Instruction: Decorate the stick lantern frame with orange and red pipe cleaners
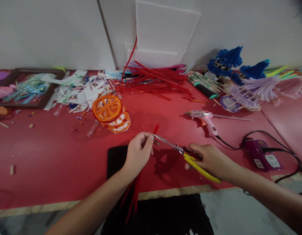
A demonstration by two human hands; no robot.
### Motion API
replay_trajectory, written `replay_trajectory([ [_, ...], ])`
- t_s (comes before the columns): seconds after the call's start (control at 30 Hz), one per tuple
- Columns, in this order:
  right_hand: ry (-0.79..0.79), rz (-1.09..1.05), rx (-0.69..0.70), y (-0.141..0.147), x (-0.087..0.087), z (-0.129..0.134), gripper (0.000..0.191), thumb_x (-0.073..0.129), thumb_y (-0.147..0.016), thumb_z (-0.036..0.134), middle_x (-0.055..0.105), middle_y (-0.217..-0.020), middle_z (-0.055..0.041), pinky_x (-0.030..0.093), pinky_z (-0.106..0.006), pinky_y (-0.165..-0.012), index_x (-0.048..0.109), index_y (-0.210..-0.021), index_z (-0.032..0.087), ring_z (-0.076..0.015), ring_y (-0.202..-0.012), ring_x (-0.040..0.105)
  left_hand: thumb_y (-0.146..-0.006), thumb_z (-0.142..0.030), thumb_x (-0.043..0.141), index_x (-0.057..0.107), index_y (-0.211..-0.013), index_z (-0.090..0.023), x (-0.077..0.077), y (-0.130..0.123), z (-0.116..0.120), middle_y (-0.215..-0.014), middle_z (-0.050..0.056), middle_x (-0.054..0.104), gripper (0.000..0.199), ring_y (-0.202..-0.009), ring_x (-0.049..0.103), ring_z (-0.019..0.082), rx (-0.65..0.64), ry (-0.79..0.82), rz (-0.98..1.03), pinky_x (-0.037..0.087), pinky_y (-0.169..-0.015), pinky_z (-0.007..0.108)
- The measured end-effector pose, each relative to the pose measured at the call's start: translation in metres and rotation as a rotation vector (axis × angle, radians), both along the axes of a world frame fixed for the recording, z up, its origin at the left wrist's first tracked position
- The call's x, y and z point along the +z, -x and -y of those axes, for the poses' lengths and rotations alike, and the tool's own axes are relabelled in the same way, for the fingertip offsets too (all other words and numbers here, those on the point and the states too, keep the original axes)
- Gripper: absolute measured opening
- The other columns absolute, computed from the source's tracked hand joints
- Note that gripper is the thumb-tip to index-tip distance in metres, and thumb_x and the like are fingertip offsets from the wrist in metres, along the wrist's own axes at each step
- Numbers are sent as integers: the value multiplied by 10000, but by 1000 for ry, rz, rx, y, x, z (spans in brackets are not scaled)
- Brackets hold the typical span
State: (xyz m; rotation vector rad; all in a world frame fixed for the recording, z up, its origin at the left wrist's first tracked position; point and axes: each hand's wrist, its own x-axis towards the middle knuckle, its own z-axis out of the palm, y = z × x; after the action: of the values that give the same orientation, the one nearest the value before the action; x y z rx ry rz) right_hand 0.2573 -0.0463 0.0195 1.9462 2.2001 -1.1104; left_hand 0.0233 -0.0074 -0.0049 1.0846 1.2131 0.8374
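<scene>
My left hand (139, 150) is closed in a pinch around red pipe cleaners (156, 128). Their short ends stick out above the fingertips, and long red lengths hang below the wrist over the table's front edge. My right hand (206, 160) grips scissors (201, 170) with yellow handles. The blades point left and reach my left fingertips, close to the red ends. Whether the blades touch the pipe cleaners, I cannot tell. Beyond my left hand stands an orange and white pipe-cleaner piece (107, 109) with a spoked round top. A black flat object (116, 160) lies partly under my left forearm.
A pink glue gun (204, 119) lies right, its cord running to a purple power box (262, 155). Red pipe cleaners (158, 80) are heaped at the back. Scraps (87, 89) and a brown frame (40, 102) lie left; blue and lilac pieces (253, 76) stand back right.
</scene>
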Motion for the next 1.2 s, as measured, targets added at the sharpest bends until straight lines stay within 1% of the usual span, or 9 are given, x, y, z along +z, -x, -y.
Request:
replay_trajectory([
  [0.07, 19, 5, -5, 0, 1, -1, 276, 535, -839, 450, 658, -645, -15, 329, -251, -500, 525, -712, 205, -133, -541, 516, -870, -402, 551, 577, -796, -172, 0, -1, 1, -598, -19, 614, 242, -429, 444, 69, 15, 25, -3, 347, -424, 193],
  [0.13, 25, 6, -13, 0, 0, -1, 288, 558, -820, 466, 640, -636, -11, 325, -252, -497, 531, -703, 204, -132, -541, 504, -866, -401, 549, 570, -799, -178, -1, -2, 1, -566, -32, 588, 235, -417, 424, 72, 29, 41, 1, 344, -413, 194],
  [0.33, 11, -15, -12, 0, 0, -2, 353, 616, -769, 526, 557, -612, 16, 310, -244, -491, 509, -678, 203, -115, -534, 448, -846, -395, 570, 580, -800, -176, -4, -1, 1, -697, 11, 674, 223, -425, 435, 64, 42, 38, 1, 336, -407, 195],
  [0.43, -7, -47, 20, 2, 3, -1, 354, 597, -787, 526, 524, -623, 19, 308, -245, -495, 495, -699, 199, -110, -534, 430, -833, -398, 579, 597, -795, -169, -4, 0, 0, -705, 34, 691, 232, -443, 483, 76, 46, 26, -17, 335, -409, 198],
  [0.57, -33, -79, 62, 5, 6, 1, 331, 580, -813, 503, 534, -641, 11, 317, -248, -511, 507, -725, 193, -107, -542, 424, -828, -395, 575, 601, -810, -170, -4, -1, 1, -681, 37, 683, 228, -479, 524, 96, 48, 19, -32, 338, -416, 198],
  [0.73, -25, -100, 79, 6, 5, 1, 355, 557, -826, 528, 544, -648, 7, 325, -243, -515, 517, -737, 187, -105, -548, 427, -828, -387, 571, 596, -818, -173, -4, -2, 2, -703, 39, 689, 215, -491, 542, 99, 46, 12, -37, 357, -429, 204],
  [0.93, 50, -94, 60, 9, 3, 0, 383, 542, -826, 548, 540, -640, 3, 319, -246, -506, 551, -734, 176, -107, -547, 421, -838, -362, 560, 571, -801, -182, -4, -2, 3, -698, 32, 690, 185, -493, 550, 99, 31, 8, -28, 371, -444, 208],
  [1.07, 147, -128, 80, 13, 8, -2, 390, 514, -847, 542, 509, -635, 11, 318, -244, -508, 531, -712, 176, -105, -552, 406, -842, -361, 561, 554, -782, -185, -2, -4, 4, -692, 34, 694, 186, -492, 550, 101, 11, 20, -21, 367, -445, 208],
  [1.2, 164, -209, 105, 14, 13, -4, 358, 481, -878, 517, 559, -678, 0, 346, -247, -529, 532, -747, 188, -117, -580, 452, -827, -378, 586, 561, -752, -178, -2, -5, 5, -694, 38, 701, 215, -457, 521, 89, -3, 41, -7, 353, -431, 207],
])
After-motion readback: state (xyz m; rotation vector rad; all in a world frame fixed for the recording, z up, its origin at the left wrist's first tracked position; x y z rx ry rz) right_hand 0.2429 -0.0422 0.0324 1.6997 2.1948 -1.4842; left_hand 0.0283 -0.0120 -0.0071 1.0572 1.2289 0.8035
